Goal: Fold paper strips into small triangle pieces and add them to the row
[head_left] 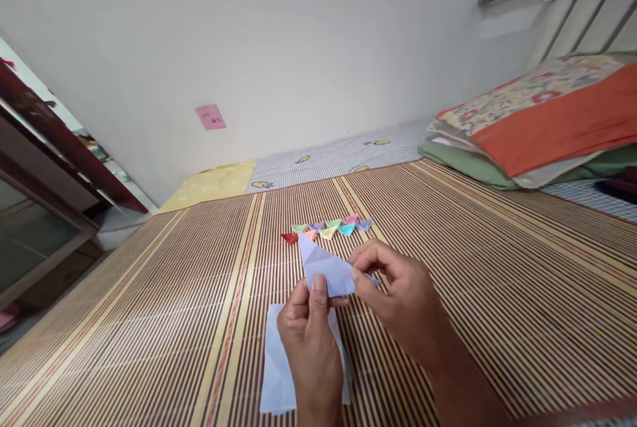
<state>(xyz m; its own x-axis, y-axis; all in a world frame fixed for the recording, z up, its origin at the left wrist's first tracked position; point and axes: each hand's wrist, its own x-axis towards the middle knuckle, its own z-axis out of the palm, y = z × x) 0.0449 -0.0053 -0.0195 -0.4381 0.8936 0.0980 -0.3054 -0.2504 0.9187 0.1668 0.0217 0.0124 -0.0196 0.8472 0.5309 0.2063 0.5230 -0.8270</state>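
A lavender sheet of paper (326, 268), folded into a triangle-like shape with creases, is held up off the mat between both hands. My left hand (314, 327) pinches its lower edge, thumb on the near face. At the paper's right end, my right hand (393, 281) grips the corner between thumb and fingers, and a small tip sticks out beyond them. Just past the paper, small folded paper triangles (328, 233) in several colours lie in two rows. Beneath my left hand is a stack of pale blue paper (277, 367), partly hidden by that hand and forearm.
A striped bamboo mat (199, 294) covers the bed. Folded bedding with a floral and orange pillow (557, 122) is piled at the right. Checked cloth (318, 165) and yellow cloth (209, 185) run along the wall, where a pink note (210, 117) is stuck. A doorway stands at the left.
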